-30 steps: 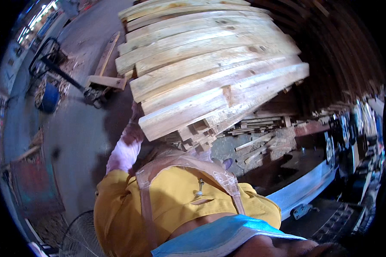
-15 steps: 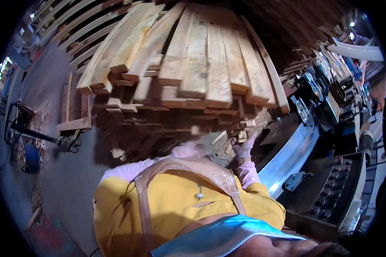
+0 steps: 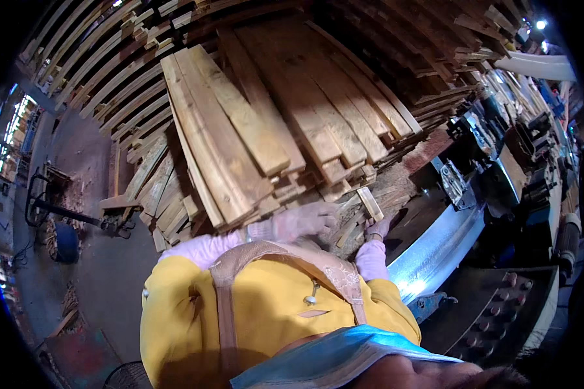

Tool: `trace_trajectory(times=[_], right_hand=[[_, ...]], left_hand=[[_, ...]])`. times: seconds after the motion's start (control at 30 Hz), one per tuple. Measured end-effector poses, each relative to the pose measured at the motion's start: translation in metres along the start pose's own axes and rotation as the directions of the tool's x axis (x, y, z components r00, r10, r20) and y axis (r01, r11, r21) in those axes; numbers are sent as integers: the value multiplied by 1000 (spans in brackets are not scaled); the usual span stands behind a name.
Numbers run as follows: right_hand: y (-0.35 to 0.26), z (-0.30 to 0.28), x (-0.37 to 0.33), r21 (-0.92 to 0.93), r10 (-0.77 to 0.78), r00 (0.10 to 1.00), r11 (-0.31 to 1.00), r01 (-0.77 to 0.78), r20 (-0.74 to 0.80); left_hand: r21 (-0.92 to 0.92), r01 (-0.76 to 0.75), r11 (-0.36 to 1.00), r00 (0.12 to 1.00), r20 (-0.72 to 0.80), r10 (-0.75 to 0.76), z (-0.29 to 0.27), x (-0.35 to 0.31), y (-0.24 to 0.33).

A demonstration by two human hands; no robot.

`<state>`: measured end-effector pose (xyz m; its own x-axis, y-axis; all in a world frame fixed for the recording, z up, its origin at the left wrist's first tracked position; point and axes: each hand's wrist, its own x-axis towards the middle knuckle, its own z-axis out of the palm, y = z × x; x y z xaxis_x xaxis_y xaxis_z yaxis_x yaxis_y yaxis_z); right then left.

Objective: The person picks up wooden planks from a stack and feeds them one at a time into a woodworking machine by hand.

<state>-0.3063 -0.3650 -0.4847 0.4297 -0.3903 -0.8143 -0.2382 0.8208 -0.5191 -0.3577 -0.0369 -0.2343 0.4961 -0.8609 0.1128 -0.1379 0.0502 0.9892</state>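
You carry a bundle of planks (image 3: 272, 129) against your chest, their near ends resting over your forearms so the load leans into your body. Your left hand (image 3: 305, 222), gloved, wraps under the plank ends, fingers curled shut on them. Your right hand (image 3: 377, 228) closes its fingers around 1 short stick (image 3: 370, 203) at the bundle's right edge, likely steadying loose pieces. Behind the bundle rise stacked boards (image 3: 110, 84). To your right runs a shiny metal rail (image 3: 435, 249) of a machine (image 3: 499, 175); a pallet jack (image 3: 65, 214) stands on the floor at left.
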Motion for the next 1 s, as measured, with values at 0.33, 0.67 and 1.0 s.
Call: trace_trajectory(times=[0.33, 0.67, 1.0], right_hand=[[-22, -13, 14, -771, -368, 919, 540, 338, 145], [29, 102, -186, 264, -891, 88, 225, 938, 446], [-58, 190, -138, -213, -545, -341, -715, 666, 766]], left_hand=[[71, 596, 800, 797, -173, -579, 28, -230, 28], [901, 330, 280, 663, -433, 611, -79, -238, 88], [945, 209, 252, 608, -327, 723, -76, -82, 109]])
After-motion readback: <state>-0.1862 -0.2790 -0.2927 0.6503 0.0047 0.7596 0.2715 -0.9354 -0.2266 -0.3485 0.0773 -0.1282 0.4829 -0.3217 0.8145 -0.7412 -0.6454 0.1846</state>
